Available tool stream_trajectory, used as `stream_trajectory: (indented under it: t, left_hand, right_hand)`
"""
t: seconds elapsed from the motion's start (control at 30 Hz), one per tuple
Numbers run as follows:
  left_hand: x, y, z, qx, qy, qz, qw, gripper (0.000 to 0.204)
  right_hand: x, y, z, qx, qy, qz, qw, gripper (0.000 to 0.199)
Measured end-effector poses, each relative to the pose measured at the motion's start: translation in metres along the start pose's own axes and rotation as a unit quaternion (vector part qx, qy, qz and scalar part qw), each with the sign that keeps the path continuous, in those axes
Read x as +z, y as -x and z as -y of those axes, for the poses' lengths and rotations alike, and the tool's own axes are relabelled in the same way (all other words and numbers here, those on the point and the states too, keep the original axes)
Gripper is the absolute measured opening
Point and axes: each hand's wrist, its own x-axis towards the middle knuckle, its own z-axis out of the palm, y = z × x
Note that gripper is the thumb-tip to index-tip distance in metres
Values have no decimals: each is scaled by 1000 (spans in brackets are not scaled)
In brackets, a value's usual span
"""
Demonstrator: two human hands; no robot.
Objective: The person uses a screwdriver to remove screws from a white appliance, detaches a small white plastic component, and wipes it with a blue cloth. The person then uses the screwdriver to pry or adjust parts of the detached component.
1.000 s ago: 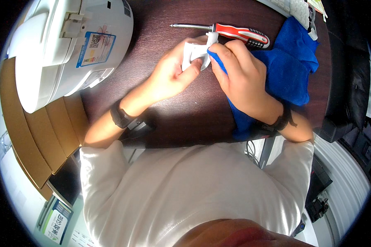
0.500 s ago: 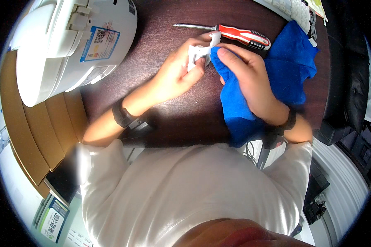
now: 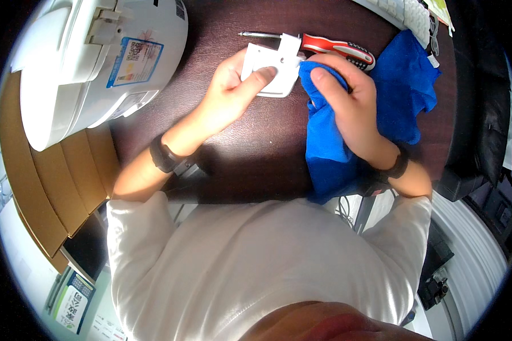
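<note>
A flat white plastic part (image 3: 279, 86) with a raised tab faces up in my left hand (image 3: 236, 85), the thumb pressed across its face. My right hand (image 3: 350, 102) is closed around a bunched blue cloth (image 3: 330, 136), its thumb on top, just right of the white part. The cloth hangs down toward the table's near edge. Beyond both hands lies a screwdriver (image 3: 338, 50) with a red, white and black handle, its shaft pointing left and partly hidden behind the part's tab.
A large white appliance (image 3: 79, 102), looking like a rice cooker, stands at the left of the dark table (image 3: 256, 153). More blue cloth (image 3: 407, 85) spreads at the right. A white keyboard (image 3: 404, 14) sits at the far right edge. Brown cardboard (image 3: 45, 182) lies below the appliance.
The white part has turned so its broad flat face shows. My left hand has shifted slightly left, and my right hand with the cloth has drawn a little away from the part.
</note>
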Motion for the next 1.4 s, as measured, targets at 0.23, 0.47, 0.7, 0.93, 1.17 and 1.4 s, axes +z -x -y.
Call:
stream_trajectory:
  t: [0.23, 0.47, 0.7, 0.93, 1.17, 1.4]
  left_hand:
    - [-3, 0, 0, -16, 23, -2, 1000, 23]
    - [1, 3, -3, 11, -55, 27, 998, 23]
    - [4, 5, 0, 36, -95, 12, 995, 24]
    - [7, 4, 4, 51, -150, -19, 987, 22]
    - [6, 4, 4, 93, -186, -10, 978, 23]
    - [7, 3, 4, 103, -184, -12, 977, 23]
  right_hand:
    - [5, 3, -6, -162, 142, -13, 976, 26]
    - [12, 2, -5, -239, 273, -7, 932, 28]
    - [16, 5, 1, -239, 373, -7, 896, 30]
    - [20, 6, -2, -167, 301, 0, 939, 23]
    - [19, 4, -5, -89, 146, 7, 985, 14]
    - [22, 5, -6, -194, 238, -7, 952, 18]
